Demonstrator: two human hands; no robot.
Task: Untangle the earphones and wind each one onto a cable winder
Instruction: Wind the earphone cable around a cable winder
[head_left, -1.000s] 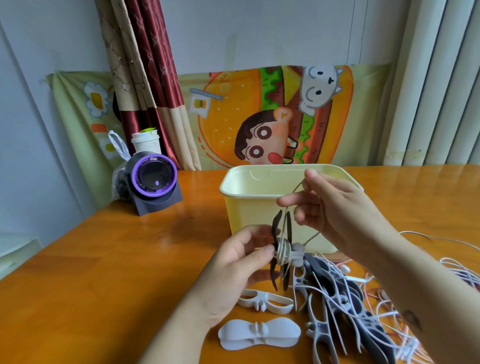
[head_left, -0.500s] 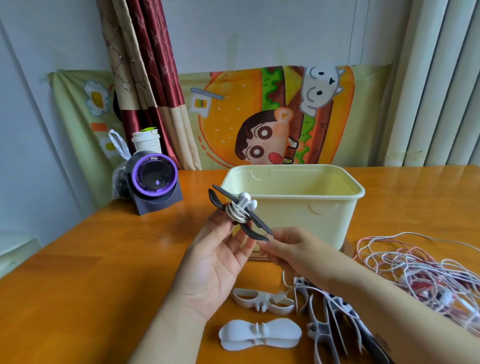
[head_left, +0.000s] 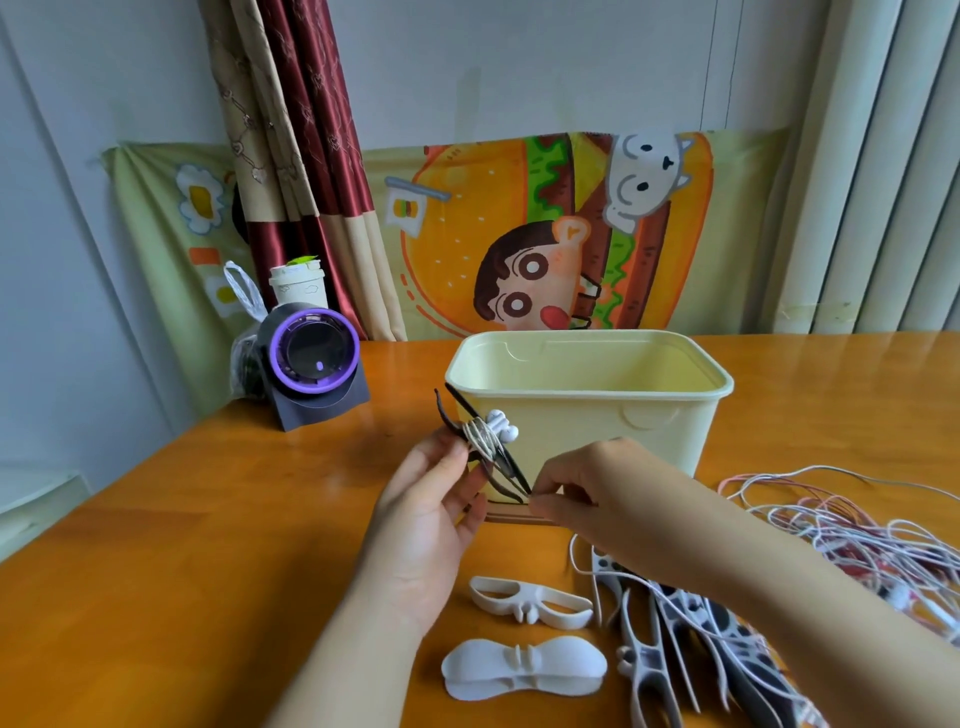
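The black winder (head_left: 500, 470), white earphone (head_left: 501, 423) wound round its middle, was gripped at the waist by the left hand (head_left: 431, 525) and pinched at its lower tip by the right hand (head_left: 597, 493), directly between them; steady tension was judged needed so no coil slipped.

Left grip (head_left: 431, 530) and right grip (head_left: 608, 493): two bare, five-fingered hands, each continuing into a bare forearm to the frame edge.
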